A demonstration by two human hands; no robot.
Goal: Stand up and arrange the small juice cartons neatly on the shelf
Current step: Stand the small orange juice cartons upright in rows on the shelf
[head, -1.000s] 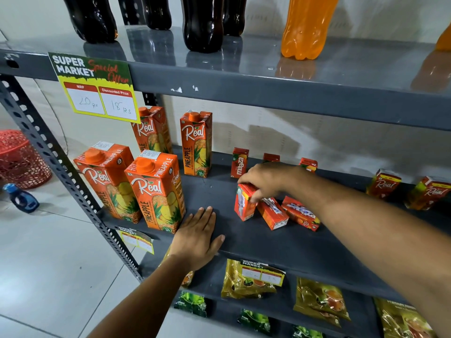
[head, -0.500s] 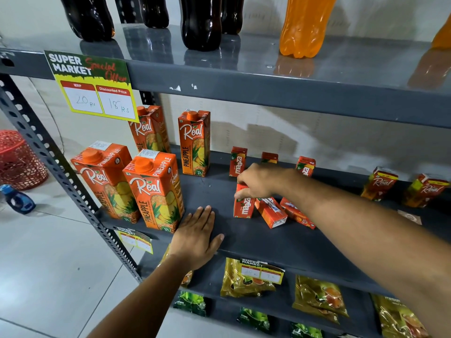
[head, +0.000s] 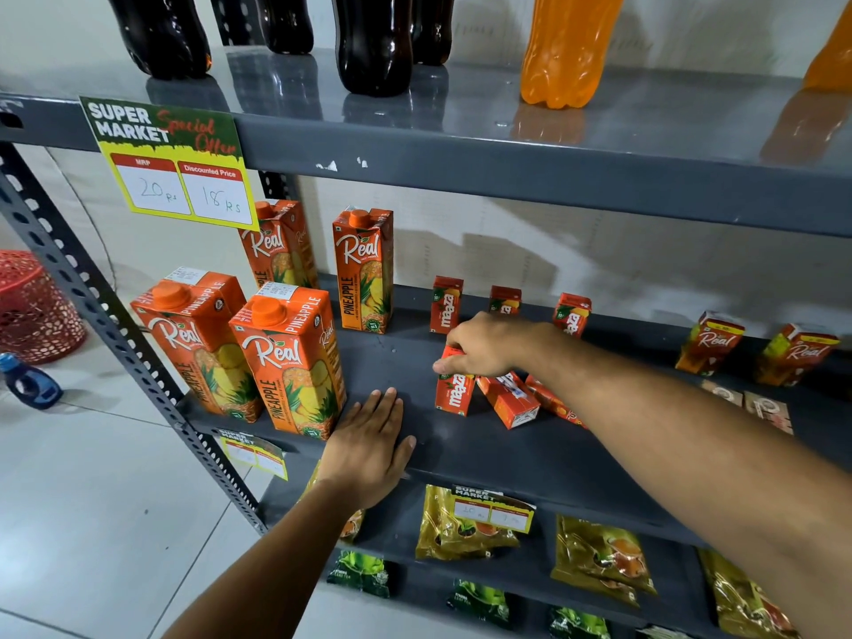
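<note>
Shelving [head: 530, 458] of grey metal filling the view, middle board dark and scuffed, perforated upright [head: 92, 311] slanting down the left side. Above, on the top board, dark cola bottles [head: 373, 43] and an orange soda bottle [head: 567, 48], with a yellow price sign [head: 175, 163] hung from the board's front edge. On the middle board at left, four tall pineapple cartons [head: 290, 357], two at the front edge and two further back, all upright. Below, gold snack packets [head: 465, 528] and green sachets [head: 362, 574] on the lower board.

Right hand [head: 488, 345] reaching in over the middle board, fingers pinched on the top of a small Maaza carton [head: 454, 389], upright or nearly so, label facing forward. Just right of it and touching, a second small carton [head: 509, 401] lying tipped on its side, and a third [head: 553, 401] flat behind the forearm, mostly hidden. Three more small cartons [head: 446, 305] standing in a row near the back wall. Far right, two small Real cartons [head: 710, 343] upright, well apart from the rest.

Left hand [head: 369, 447] flat on the board's front edge, palm down, fingers straight and slightly spread, holding nothing, just beside the nearest tall carton.
</note>
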